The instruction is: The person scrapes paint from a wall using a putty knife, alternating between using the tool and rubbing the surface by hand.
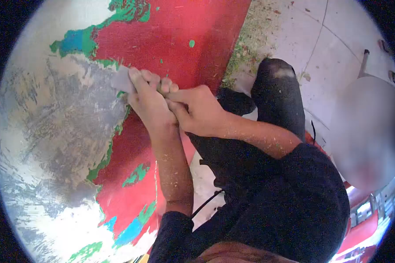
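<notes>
A flat grey scraper blade [123, 80] lies against the painted panel, at the border between red paint and bare grey metal. My left hand [150, 103] is closed around the scraper just behind its blade, thumb along the top. Right behind it, my right hand [202, 111] is closed at the handle end, touching the left hand's fingers. The two hands hide most of the handle. Under them spreads the panel's red paint [171, 39], with ragged green [136, 175] and blue [129, 232] patches along the stripped edge.
Scraped bare metal [66, 118] fills the left side. Paint flakes [250, 48] litter the pale tiled floor [338, 26] beside the panel's edge. My bent knee in dark trousers [278, 96] is at the right. A large blurred patch [368, 131] covers the far right.
</notes>
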The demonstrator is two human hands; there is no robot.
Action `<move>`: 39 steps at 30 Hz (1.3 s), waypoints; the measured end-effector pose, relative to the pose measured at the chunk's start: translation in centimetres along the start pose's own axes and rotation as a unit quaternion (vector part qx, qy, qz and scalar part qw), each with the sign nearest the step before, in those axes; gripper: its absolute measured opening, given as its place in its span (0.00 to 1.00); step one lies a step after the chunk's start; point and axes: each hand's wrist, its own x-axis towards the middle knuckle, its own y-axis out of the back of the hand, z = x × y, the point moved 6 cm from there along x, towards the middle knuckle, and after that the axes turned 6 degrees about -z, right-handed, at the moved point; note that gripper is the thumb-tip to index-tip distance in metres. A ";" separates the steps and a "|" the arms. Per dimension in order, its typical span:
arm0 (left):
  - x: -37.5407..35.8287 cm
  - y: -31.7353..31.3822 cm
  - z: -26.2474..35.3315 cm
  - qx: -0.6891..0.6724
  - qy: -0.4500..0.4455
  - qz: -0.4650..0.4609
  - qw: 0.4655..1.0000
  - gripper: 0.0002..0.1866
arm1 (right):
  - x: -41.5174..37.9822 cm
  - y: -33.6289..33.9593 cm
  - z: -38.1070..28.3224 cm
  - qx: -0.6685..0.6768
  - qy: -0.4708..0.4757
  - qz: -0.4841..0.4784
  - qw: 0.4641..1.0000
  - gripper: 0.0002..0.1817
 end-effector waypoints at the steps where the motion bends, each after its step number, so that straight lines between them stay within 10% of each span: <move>1: 1.0 -0.6 0.9 -0.006 -0.034 -0.042 0.999 0.17 | 0.9 0.5 -0.8 -0.011 0.016 0.026 0.999 0.09; 39: -0.5 -0.9 2.6 -0.055 -0.014 -0.041 0.998 0.18 | 1.0 1.2 -3.4 0.010 0.052 0.026 0.998 0.06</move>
